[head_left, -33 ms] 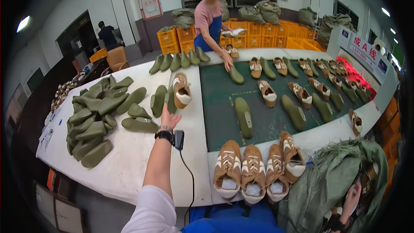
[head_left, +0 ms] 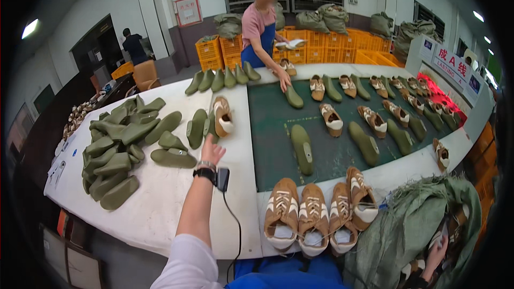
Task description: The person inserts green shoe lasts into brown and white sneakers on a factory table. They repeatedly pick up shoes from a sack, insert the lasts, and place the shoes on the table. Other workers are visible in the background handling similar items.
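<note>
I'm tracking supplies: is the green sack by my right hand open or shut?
Open: the sack's mouth gapes, with shoes showing inside and your right hand at it.

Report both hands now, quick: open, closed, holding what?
Left hand: open, nothing visibly held, fingertips by a green shoe last.
Right hand: at the mouth of the green sack; its grip cannot be told.

Ceiling lamps [head_left: 30,28] glare white; edges bend toward the black rim.
</note>
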A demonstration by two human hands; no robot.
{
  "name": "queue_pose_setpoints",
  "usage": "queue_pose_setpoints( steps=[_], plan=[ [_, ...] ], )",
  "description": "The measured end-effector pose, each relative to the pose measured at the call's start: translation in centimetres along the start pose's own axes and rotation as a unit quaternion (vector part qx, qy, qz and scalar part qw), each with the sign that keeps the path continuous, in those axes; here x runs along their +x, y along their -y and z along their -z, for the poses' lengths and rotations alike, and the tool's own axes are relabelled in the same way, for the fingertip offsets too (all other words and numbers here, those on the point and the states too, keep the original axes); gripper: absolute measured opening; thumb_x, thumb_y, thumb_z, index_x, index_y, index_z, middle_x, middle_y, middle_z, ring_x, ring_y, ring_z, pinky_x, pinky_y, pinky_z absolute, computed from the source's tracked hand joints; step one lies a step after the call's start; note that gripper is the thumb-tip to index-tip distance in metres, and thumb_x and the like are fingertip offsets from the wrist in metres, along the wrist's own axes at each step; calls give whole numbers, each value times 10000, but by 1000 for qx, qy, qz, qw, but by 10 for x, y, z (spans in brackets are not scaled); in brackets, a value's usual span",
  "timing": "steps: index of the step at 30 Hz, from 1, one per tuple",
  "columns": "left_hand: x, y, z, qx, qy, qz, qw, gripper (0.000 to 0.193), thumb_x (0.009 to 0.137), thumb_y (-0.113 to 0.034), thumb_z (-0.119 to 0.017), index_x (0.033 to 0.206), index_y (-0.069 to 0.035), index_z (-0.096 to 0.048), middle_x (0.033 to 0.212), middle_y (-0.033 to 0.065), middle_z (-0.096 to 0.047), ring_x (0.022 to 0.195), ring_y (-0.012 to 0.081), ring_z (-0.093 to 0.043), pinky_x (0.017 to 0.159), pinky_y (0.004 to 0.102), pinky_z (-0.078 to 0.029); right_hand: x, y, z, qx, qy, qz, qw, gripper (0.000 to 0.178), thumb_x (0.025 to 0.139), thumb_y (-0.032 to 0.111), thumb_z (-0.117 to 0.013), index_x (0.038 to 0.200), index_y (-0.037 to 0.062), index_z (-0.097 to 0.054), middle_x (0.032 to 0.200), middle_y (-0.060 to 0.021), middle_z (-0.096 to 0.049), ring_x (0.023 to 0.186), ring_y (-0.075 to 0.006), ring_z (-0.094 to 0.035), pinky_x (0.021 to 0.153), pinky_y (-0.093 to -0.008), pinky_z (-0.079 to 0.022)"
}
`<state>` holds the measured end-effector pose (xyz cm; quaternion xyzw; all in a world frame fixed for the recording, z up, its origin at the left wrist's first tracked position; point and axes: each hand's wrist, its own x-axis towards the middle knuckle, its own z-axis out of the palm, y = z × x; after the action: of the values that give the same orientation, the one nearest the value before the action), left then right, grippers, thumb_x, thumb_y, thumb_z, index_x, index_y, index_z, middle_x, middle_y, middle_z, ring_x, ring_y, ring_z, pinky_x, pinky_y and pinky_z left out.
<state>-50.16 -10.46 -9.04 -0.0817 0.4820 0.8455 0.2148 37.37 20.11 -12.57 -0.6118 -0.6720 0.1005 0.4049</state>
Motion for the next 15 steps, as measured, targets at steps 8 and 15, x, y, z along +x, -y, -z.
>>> queue_pose_setpoints(
  steps=[8,15],
  plan=[
    [-133,65,-21,223,295,122,921,282,934,-175,-557,1188,-55,-530,1105,93,-618,1029,187,-594,940,369,-478,-39,-97,-87,178,209,-168,947,494,838,102,-624,1299,-12,-487,1250,-161,-566,1073,-232,-572,894,-351,-450],
    [-229,69,-51,277,460,95,838,300,952,-145,-533,1228,-30,-509,1140,91,-608,1079,162,-586,959,299,-469,-46,2,-74,24,274,-177,945,480,821,130,-646,1261,-15,-523,1178,-150,-607,1024,-225,-596,870,-345,-461]
  ],
)
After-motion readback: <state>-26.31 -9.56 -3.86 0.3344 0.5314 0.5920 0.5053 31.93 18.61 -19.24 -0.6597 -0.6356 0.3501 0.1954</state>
